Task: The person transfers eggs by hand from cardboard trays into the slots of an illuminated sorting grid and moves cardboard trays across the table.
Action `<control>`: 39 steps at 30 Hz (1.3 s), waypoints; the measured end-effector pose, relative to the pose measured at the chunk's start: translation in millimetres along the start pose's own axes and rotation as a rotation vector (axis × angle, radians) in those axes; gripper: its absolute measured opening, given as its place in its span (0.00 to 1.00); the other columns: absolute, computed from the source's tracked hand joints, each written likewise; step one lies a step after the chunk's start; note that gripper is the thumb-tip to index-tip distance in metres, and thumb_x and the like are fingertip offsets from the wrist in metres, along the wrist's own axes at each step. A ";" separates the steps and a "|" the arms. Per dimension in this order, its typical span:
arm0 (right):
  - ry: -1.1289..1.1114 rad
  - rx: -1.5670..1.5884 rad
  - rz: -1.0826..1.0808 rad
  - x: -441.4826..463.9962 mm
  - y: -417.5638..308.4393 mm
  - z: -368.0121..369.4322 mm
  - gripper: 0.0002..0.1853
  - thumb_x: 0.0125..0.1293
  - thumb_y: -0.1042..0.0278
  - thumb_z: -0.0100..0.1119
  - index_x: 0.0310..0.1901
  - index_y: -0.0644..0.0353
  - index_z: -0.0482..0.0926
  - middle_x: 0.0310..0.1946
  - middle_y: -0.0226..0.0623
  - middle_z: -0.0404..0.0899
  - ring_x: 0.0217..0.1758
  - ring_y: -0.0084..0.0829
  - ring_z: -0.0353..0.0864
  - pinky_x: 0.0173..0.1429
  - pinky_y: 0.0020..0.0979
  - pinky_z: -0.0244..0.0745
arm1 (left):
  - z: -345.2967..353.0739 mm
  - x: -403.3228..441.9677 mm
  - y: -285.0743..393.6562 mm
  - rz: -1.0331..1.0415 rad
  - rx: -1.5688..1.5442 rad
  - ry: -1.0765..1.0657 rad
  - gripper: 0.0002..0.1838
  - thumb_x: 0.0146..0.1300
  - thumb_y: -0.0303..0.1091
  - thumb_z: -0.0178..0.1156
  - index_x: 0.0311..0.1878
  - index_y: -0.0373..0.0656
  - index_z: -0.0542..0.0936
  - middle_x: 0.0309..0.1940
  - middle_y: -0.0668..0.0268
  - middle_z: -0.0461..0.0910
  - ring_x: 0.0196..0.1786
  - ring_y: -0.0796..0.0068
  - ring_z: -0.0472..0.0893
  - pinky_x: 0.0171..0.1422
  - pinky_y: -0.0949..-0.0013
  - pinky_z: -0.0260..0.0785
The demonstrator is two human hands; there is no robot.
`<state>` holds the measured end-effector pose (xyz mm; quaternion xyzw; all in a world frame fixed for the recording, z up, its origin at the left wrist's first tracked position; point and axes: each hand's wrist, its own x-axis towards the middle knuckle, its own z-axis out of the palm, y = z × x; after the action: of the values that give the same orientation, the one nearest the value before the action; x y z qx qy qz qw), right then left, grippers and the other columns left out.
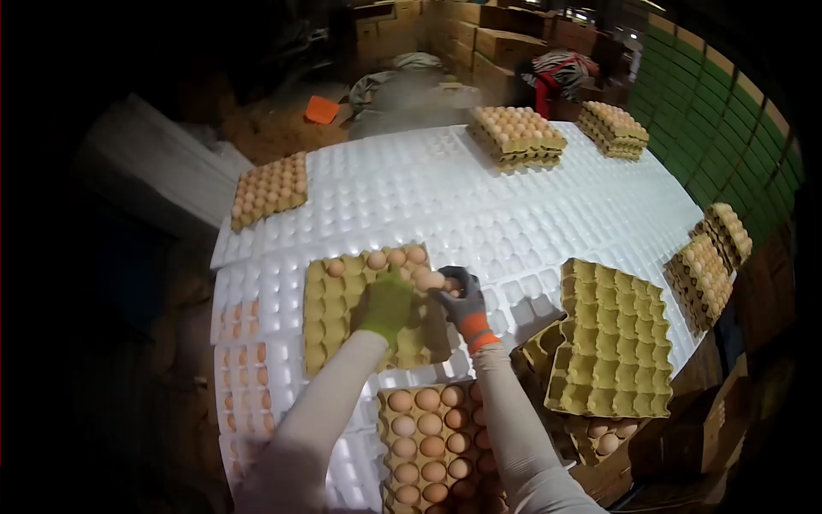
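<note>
A pulp egg tray (324, 313) lies in front of me, with several brown eggs (377, 259) along its far row and bare cups nearer me. My left hand (387, 307), in a green glove, is over the middle of this tray; its fingers are mostly hidden behind the back of the hand. At the tray's right side, my right hand (465, 301), in a grey glove with an orange cuff, has its fingers curled around eggs (431, 281). Closer to me, another tray of brown eggs (430, 424) sits partly under my right forearm.
Stacked bare pulp trays (608, 343) stand on the right, above more eggs (608, 444). White moulded sheets (368, 193) cover the table. Filled trays stand at the far left (270, 188), far side (518, 128) and right edge (702, 274). A person (561, 73) bends near cardboard boxes.
</note>
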<state>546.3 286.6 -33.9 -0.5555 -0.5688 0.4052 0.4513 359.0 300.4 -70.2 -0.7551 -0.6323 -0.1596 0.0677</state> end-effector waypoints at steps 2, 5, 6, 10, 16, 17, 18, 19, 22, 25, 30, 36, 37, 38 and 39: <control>-0.183 0.403 0.138 -23.2 -20.3 -19.7 0.25 0.62 0.62 0.77 0.59 0.50 0.80 0.46 0.27 0.77 0.40 0.19 0.78 0.44 0.24 0.81 | -12.5 -0.7 -4.5 -0.112 -0.141 -0.069 0.13 0.65 0.42 0.62 0.50 0.50 0.84 0.57 0.52 0.79 0.51 0.53 0.83 0.49 0.52 0.77; -0.286 0.439 0.099 -68.3 -46.8 -38.1 0.19 0.73 0.68 0.60 0.63 0.56 0.76 0.43 0.29 0.80 0.39 0.20 0.79 0.32 0.25 0.76 | -62.3 -35.4 -23.5 -0.232 -0.750 -0.105 0.24 0.60 0.51 0.71 0.55 0.49 0.86 0.50 0.61 0.87 0.52 0.61 0.85 0.57 0.59 0.76; -0.336 0.447 0.122 -83.0 -48.9 -42.5 0.18 0.73 0.68 0.60 0.62 0.58 0.76 0.45 0.31 0.81 0.43 0.21 0.80 0.39 0.25 0.77 | -89.4 -62.3 -20.1 -0.355 -0.883 -0.102 0.24 0.58 0.50 0.73 0.55 0.49 0.86 0.49 0.62 0.87 0.52 0.63 0.84 0.58 0.60 0.75; -0.519 0.252 0.155 -141.8 -54.9 -21.5 0.20 0.68 0.72 0.60 0.61 0.61 0.77 0.49 0.33 0.82 0.52 0.27 0.80 0.56 0.28 0.77 | -138.7 -192.6 -18.2 -0.603 -1.112 0.116 0.28 0.51 0.44 0.81 0.55 0.48 0.86 0.50 0.64 0.84 0.54 0.63 0.82 0.62 0.62 0.74; -0.896 0.114 0.181 -232.7 -100.5 113.6 0.25 0.57 0.74 0.74 0.58 0.61 0.80 0.54 0.31 0.78 0.55 0.27 0.79 0.59 0.31 0.77 | -206.5 -408.6 -102.6 -0.821 -0.587 0.329 0.28 0.44 0.40 0.84 0.53 0.51 0.88 0.51 0.62 0.80 0.53 0.61 0.81 0.59 0.60 0.76; -0.940 0.092 0.123 -245.3 -100.4 137.6 0.26 0.56 0.73 0.76 0.57 0.59 0.80 0.53 0.31 0.78 0.55 0.28 0.80 0.58 0.32 0.78 | -218.6 -429.6 -131.8 -0.728 -0.600 0.290 0.27 0.48 0.30 0.82 0.54 0.42 0.85 0.50 0.62 0.79 0.52 0.67 0.82 0.55 0.66 0.77; -0.929 -0.098 -0.171 -256.6 -106.0 158.9 0.26 0.56 0.71 0.77 0.57 0.56 0.81 0.53 0.34 0.78 0.54 0.32 0.82 0.57 0.34 0.79 | -224.1 -451.2 -142.4 -0.878 -0.478 0.329 0.28 0.44 0.40 0.82 0.52 0.53 0.87 0.51 0.64 0.78 0.52 0.63 0.82 0.53 0.63 0.78; -0.903 -0.289 -0.466 -269.2 -110.9 177.3 0.26 0.56 0.69 0.77 0.57 0.52 0.81 0.53 0.37 0.78 0.53 0.37 0.83 0.56 0.36 0.80 | -247.2 -460.2 -151.3 -0.855 -0.302 0.248 0.28 0.43 0.37 0.81 0.53 0.53 0.87 0.50 0.65 0.77 0.51 0.64 0.82 0.52 0.63 0.78; -0.989 -0.428 -0.442 -311.8 -108.2 211.9 0.26 0.55 0.59 0.77 0.57 0.44 0.82 0.58 0.40 0.75 0.51 0.47 0.83 0.52 0.44 0.81 | -272.3 -497.9 -170.1 -0.895 -0.309 0.167 0.28 0.42 0.36 0.81 0.52 0.51 0.88 0.50 0.65 0.77 0.50 0.64 0.82 0.52 0.63 0.78; -1.075 -0.560 -0.448 -351.8 -112.5 224.5 0.26 0.55 0.57 0.77 0.57 0.41 0.82 0.60 0.40 0.74 0.53 0.46 0.83 0.53 0.45 0.81 | -296.5 -521.8 -168.0 -0.927 -0.365 0.034 0.26 0.42 0.34 0.81 0.50 0.48 0.88 0.49 0.67 0.77 0.50 0.65 0.82 0.51 0.64 0.78; -1.063 -0.715 -0.512 -404.4 -117.2 228.8 0.25 0.57 0.56 0.74 0.58 0.41 0.81 0.62 0.41 0.73 0.57 0.47 0.81 0.53 0.44 0.81 | -276.3 -535.0 -133.8 -0.779 -0.349 -0.103 0.26 0.44 0.35 0.78 0.51 0.51 0.87 0.55 0.64 0.77 0.55 0.60 0.82 0.55 0.60 0.78; -1.109 -0.715 -0.483 -428.1 -128.5 216.6 0.22 0.62 0.56 0.69 0.58 0.42 0.81 0.64 0.43 0.72 0.59 0.47 0.80 0.53 0.43 0.82 | -261.5 -550.6 -131.0 -0.740 -0.372 -0.015 0.18 0.56 0.32 0.69 0.52 0.52 0.87 0.59 0.62 0.75 0.55 0.56 0.81 0.54 0.57 0.77; -1.128 -0.758 -0.489 -435.6 -121.6 214.6 0.22 0.62 0.56 0.69 0.58 0.41 0.81 0.64 0.43 0.73 0.58 0.47 0.80 0.53 0.42 0.82 | -269.9 -555.5 -130.7 -0.769 -0.433 -0.003 0.17 0.57 0.31 0.68 0.52 0.53 0.87 0.59 0.62 0.75 0.55 0.56 0.81 0.53 0.57 0.77; -1.143 -0.801 -0.498 -443.4 -108.4 214.1 0.22 0.62 0.56 0.69 0.59 0.41 0.81 0.64 0.44 0.73 0.58 0.47 0.81 0.52 0.42 0.82 | -276.6 -560.7 -131.1 -0.738 -0.404 -0.065 0.17 0.59 0.30 0.66 0.53 0.53 0.86 0.59 0.63 0.76 0.55 0.55 0.81 0.54 0.56 0.76; -1.158 -0.844 -0.508 -449.5 -98.9 213.6 0.23 0.62 0.56 0.69 0.59 0.40 0.81 0.64 0.44 0.73 0.57 0.46 0.81 0.52 0.42 0.83 | -274.2 -569.8 -128.9 -0.731 -0.387 -0.105 0.18 0.60 0.30 0.65 0.54 0.53 0.86 0.59 0.62 0.76 0.55 0.55 0.81 0.54 0.56 0.76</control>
<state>303.1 -158.6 -23.6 -0.2315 -0.9321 0.2635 -0.0907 105.3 -290.0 -11.4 -0.4870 -0.8195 -0.2504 -0.1690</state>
